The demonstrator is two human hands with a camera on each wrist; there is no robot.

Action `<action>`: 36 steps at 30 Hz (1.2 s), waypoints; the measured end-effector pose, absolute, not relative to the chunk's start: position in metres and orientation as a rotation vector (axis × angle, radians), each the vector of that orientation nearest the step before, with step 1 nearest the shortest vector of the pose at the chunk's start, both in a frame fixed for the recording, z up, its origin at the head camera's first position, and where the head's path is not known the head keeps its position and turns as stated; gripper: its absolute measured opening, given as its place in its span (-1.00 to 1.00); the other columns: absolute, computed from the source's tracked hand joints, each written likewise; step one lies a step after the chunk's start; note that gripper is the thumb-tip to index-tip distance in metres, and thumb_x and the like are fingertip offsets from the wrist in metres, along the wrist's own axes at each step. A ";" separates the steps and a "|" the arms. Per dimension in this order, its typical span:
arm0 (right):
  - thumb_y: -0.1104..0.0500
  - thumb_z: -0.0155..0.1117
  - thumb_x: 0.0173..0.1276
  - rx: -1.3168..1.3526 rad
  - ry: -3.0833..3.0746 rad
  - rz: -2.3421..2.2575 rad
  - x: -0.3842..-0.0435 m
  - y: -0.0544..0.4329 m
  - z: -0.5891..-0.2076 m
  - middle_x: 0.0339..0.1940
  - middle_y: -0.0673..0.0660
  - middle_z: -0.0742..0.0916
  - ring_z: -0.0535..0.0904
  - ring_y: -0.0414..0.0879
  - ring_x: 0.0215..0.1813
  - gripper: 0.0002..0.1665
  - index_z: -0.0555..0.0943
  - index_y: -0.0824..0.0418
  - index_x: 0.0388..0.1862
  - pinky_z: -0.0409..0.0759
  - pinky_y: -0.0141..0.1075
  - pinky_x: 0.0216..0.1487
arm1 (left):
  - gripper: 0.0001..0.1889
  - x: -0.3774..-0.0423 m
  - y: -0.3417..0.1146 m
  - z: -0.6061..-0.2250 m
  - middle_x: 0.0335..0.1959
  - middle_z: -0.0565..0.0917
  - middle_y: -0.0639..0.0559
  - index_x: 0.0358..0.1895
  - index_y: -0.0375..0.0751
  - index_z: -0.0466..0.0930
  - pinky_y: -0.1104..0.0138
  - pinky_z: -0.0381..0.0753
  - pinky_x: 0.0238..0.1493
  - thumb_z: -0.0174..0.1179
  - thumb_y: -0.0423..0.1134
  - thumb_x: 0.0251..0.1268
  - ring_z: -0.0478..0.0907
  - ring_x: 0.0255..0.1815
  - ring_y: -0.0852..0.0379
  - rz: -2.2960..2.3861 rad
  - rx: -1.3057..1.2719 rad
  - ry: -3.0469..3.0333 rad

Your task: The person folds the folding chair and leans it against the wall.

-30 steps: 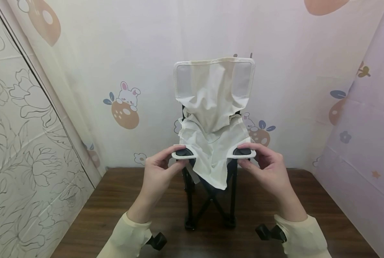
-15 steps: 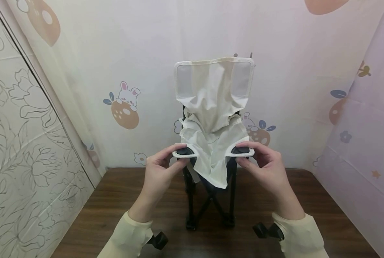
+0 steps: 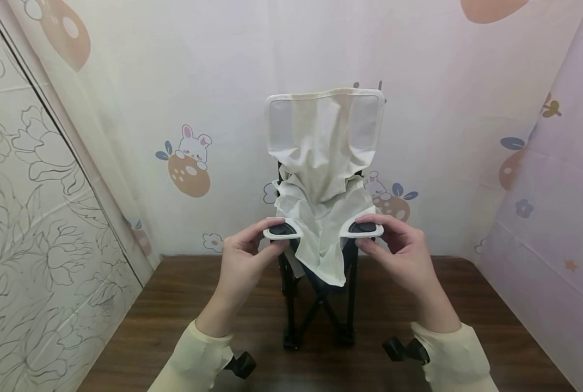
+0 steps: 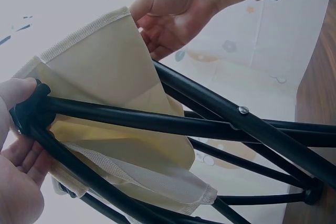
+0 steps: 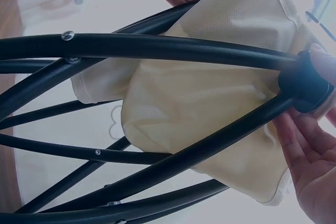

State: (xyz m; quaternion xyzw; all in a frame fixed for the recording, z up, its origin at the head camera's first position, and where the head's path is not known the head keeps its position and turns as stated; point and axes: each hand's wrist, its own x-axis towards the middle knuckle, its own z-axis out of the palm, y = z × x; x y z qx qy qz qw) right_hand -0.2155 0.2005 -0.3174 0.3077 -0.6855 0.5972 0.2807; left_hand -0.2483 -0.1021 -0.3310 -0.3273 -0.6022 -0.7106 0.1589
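A small folding camp chair (image 3: 325, 125) with cream fabric and a black tube frame stands upright, partly folded, its seat creased and sagging in the middle. My left hand (image 3: 239, 269) pinches the front left corner, thumb below and fingers on top of its black cap (image 3: 282, 229). At the front right corner, my right hand (image 3: 404, 258) pinches the other black cap (image 3: 362, 227) the same way. In the left wrist view, black legs (image 4: 142, 118) meet at a plastic joint (image 4: 34, 108) beside the thumb. The right wrist view shows a matching joint (image 5: 304, 82) held at the fingertips.
The chair's feet (image 3: 291, 340) stand on a dark wooden table (image 3: 188, 316). Behind it hangs a pale curtain (image 3: 232, 81) printed with rabbits and strawberries. A flower-line panel (image 3: 41, 218) borders the left side. Small black devices (image 3: 242, 365) are strapped at both wrists.
Both hands have drawn slightly closer together, bringing the two front corners inward. The right hand moved left a little more. Both grips stay the same.
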 end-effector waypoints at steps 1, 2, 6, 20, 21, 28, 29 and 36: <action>0.74 0.38 0.20 0.826 -1.835 1.603 -0.216 0.200 -0.317 -0.03 0.14 0.83 0.71 -0.10 -0.05 -0.46 0.71 0.50 0.16 0.69 -0.43 0.12 | -0.62 -0.248 -0.102 -0.331 0.11 0.81 -0.18 0.21 -0.31 0.77 0.29 0.75 0.17 0.44 -0.54 0.35 0.72 0.20 -0.06 -2.031 -0.935 -1.725; 0.74 0.39 0.20 0.825 -1.836 1.600 -0.216 0.200 -0.317 -0.03 0.14 0.83 0.71 -0.10 -0.05 -0.46 0.71 0.50 0.16 0.69 -0.43 0.13 | -0.62 -0.248 -0.102 -0.331 0.11 0.81 -0.18 0.21 -0.31 0.77 0.28 0.75 0.17 0.44 -0.54 0.35 0.72 0.20 -0.06 -2.030 -0.934 -1.729; 0.73 0.40 0.20 0.817 -1.848 1.589 -0.216 0.199 -0.316 -0.01 0.14 0.84 0.71 -0.10 -0.04 -0.46 0.72 0.49 0.16 0.69 -0.43 0.15 | -0.62 -0.249 -0.102 -0.330 0.12 0.81 -0.17 0.21 -0.30 0.78 0.27 0.75 0.17 0.44 -0.53 0.35 0.72 0.21 -0.06 -2.030 -0.928 -1.740; 0.73 0.39 0.20 0.811 -1.854 1.597 -0.217 0.197 -0.314 -0.01 0.11 0.83 0.71 -0.11 -0.05 -0.47 0.71 0.48 0.16 0.69 -0.43 0.07 | -0.63 -0.250 -0.099 -0.328 0.09 0.82 -0.15 0.20 -0.27 0.79 0.31 0.75 0.13 0.45 -0.51 0.36 0.72 0.19 -0.04 -2.031 -0.925 -1.750; 0.73 0.39 0.20 0.820 -1.845 1.602 -0.218 0.197 -0.314 -0.01 0.11 0.83 0.71 -0.11 -0.05 -0.47 0.71 0.49 0.16 0.68 -0.43 0.07 | -0.63 -0.250 -0.099 -0.328 0.09 0.82 -0.14 0.20 -0.26 0.79 0.31 0.75 0.13 0.45 -0.50 0.36 0.72 0.19 -0.04 -2.031 -0.926 -1.750; 0.77 0.37 0.17 0.882 -1.787 1.635 -0.221 0.195 -0.314 -0.02 0.14 0.83 0.72 -0.11 -0.04 -0.46 0.70 0.54 0.14 0.68 -0.42 0.09 | -0.63 -0.251 -0.096 -0.327 0.11 0.81 -0.16 0.19 -0.31 0.78 0.34 0.74 0.10 0.45 -0.52 0.34 0.73 0.19 -0.02 -2.052 -0.941 -1.716; 0.77 0.37 0.17 0.885 -1.784 1.637 -0.221 0.195 -0.314 -0.02 0.14 0.83 0.72 -0.11 -0.04 -0.46 0.70 0.54 0.14 0.68 -0.41 0.11 | -0.63 -0.251 -0.095 -0.327 0.12 0.81 -0.17 0.19 -0.31 0.78 0.33 0.74 0.10 0.46 -0.52 0.34 0.73 0.19 -0.02 -2.054 -0.944 -1.714; 0.77 0.37 0.17 0.891 -1.789 1.635 -0.222 0.194 -0.314 -0.01 0.14 0.83 0.71 -0.11 -0.03 -0.46 0.69 0.54 0.14 0.68 -0.41 0.13 | -0.64 -0.251 -0.094 -0.326 0.13 0.81 -0.14 0.19 -0.26 0.79 0.28 0.74 0.16 0.46 -0.49 0.35 0.72 0.20 -0.06 -2.047 -0.958 -1.724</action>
